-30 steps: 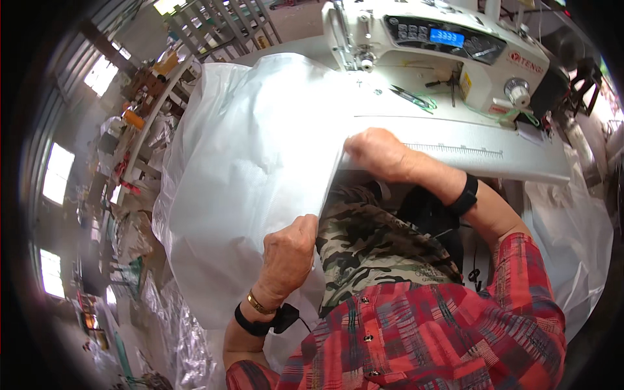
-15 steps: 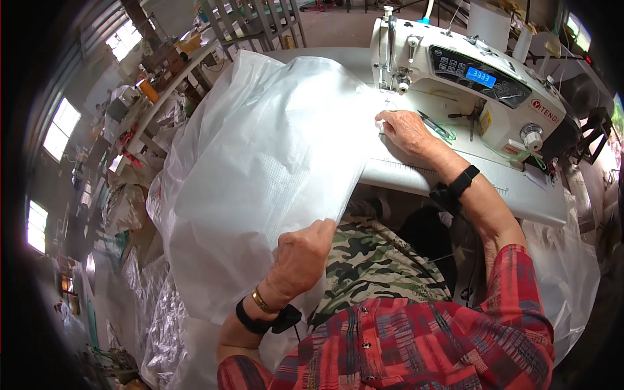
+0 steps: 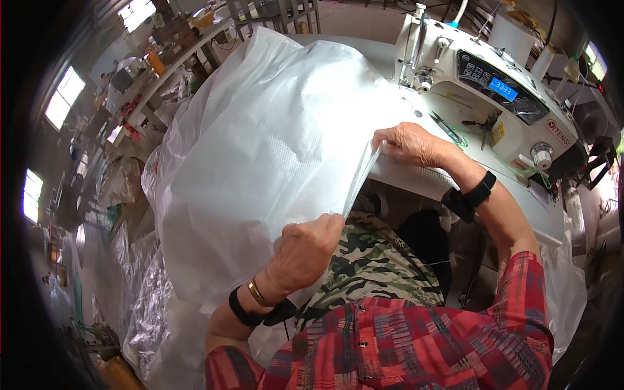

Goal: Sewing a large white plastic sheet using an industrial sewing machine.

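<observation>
Sheet (image 3: 253, 175): likely light, limp, slippery; best held by edge (image 3: 361, 177), closed fingers of left hand (image 3: 304, 252) and right hand (image 3: 416, 144) pinching it.

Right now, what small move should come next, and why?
Probably ease the right hand slightly away from the left hand to flatten the edge: both pinch the white sheet, loose folds run between them, and the right hand sits nearer the sewing machine.
</observation>
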Demonstrator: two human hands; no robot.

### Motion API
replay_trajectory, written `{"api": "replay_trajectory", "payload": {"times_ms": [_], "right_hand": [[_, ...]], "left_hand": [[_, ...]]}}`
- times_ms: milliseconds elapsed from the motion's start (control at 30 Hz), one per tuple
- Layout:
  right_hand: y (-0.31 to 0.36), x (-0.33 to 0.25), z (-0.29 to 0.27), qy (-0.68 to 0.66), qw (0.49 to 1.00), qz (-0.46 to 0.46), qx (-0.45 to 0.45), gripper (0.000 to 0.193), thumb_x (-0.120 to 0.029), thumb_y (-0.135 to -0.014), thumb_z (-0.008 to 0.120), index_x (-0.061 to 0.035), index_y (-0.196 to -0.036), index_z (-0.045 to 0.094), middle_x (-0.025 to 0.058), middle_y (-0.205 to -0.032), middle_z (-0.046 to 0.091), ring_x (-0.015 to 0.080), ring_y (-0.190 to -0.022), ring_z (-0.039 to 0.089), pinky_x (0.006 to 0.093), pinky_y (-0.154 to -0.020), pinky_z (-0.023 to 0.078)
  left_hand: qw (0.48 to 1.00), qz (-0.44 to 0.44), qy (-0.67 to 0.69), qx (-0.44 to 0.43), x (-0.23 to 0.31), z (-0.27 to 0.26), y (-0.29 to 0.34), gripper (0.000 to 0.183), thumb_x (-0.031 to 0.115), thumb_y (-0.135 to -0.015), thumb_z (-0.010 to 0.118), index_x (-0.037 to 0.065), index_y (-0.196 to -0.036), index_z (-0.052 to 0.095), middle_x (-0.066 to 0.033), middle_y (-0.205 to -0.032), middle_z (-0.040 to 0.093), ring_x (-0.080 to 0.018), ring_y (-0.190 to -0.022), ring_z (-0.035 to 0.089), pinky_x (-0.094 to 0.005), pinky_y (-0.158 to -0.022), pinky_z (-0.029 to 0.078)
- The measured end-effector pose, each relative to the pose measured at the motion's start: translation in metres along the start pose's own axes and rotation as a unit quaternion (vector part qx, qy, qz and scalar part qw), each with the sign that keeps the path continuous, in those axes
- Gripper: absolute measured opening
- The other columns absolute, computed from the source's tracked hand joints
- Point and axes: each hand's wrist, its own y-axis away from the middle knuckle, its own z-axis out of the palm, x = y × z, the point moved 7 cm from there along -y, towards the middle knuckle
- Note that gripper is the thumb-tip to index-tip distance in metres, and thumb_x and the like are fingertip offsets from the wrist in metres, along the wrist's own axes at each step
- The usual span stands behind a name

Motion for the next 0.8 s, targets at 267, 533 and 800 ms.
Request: {"api": "replay_trajectory", "payload": {"times_ms": [267,533,800], "right_hand": [[-0.006,0.052,-0.011,0.193,0.98,0.026,0.032,0.019,-0.014,-0.086,0.056,-0.0121,-0.104,0.062,0.0147,-0.069,0.066,0.0339,-0.07,0.066,0.0458,-0.066,0.05],[-0.003,0.057,-0.021,0.221,0.973,0.002,0.061,0.009,-0.007,-0.091,0.054,-0.0036,-0.097,0.06,0.0173,-0.081,0.065,0.0364,-0.076,0.065,0.0443,-0.07,0.052],[0.0,0.059,-0.026,0.214,0.959,-0.096,0.16,0.015,-0.005,-0.089,0.06,-0.0039,-0.102,0.066,0.0131,-0.107,0.065,0.0309,-0.09,0.067,0.0393,-0.079,0.057]], "left_hand": [[1.0,0.013,0.022,0.013,0.003,-0.002,-0.001,0.008,-0.002,-0.079,0.053,0.002,-0.085,0.049,-0.0118,-0.07,0.055,-0.0302,-0.059,0.059,-0.0369,-0.051,0.046],[0.999,0.04,-0.006,0.006,0.013,-0.001,0.0,0.009,-0.003,-0.075,0.054,0.001,-0.081,0.049,-0.0118,-0.068,0.054,-0.0276,-0.06,0.06,-0.0349,-0.05,0.047],[0.998,0.014,0.057,0.0,0.014,0.001,-0.005,0.007,0.0,-0.081,0.057,0.002,-0.083,0.051,-0.0134,-0.069,0.054,-0.031,-0.06,0.06,-0.0384,-0.052,0.047]]}}
